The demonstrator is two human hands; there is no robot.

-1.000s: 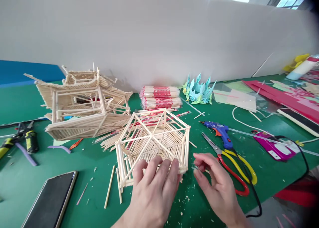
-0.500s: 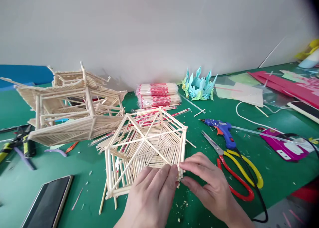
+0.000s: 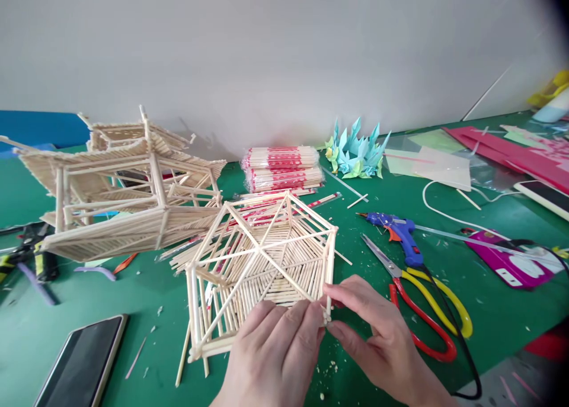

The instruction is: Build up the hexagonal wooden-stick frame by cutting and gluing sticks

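Observation:
A hexagonal frame of wooden sticks rests on the green table, with crossing spokes on top and a floor of close-laid sticks inside. My left hand is closed over its near edge, fingers bent over the rim and their tips partly hidden. At the near right corner of the frame, my right hand pinches the joint between thumb and index finger. Small pale crumbs lie on the table just below that corner.
Left stands a larger stick model. Behind are wrapped stick bundles and a blue paper ornament. A glue gun and scissors lie right, with a cable. A phone lies near left; pliers sit beyond.
My left hand has shifted slightly right along the near edge, and its fingers cover more of the corner. The right hand stays at the same joint. The view has moved a little.

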